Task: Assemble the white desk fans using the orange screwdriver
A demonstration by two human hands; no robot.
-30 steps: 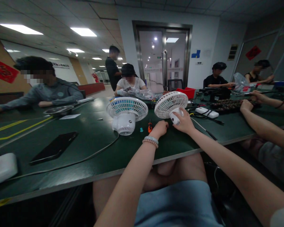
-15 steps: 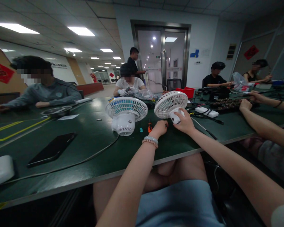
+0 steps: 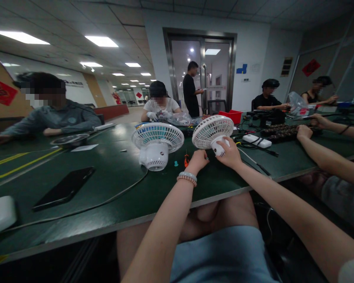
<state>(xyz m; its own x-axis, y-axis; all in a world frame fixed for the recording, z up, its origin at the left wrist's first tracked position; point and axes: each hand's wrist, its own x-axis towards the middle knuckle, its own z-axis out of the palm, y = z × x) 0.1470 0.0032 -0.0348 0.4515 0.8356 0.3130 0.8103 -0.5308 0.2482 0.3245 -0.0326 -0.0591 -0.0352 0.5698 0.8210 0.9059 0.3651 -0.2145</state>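
Likely light, brittle small white plastic fan (image 3: pixel 212 131), right hand (image 3: pixel 230 154) fingers clamped on its sturdier motor hub (image 3: pixel 217 147), left hand (image 3: pixel 198 160) fingers curled together beside.

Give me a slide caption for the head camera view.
Right hand grips a small white plastic desk fan by its motor housing; curled left hand rests on the dark green table.
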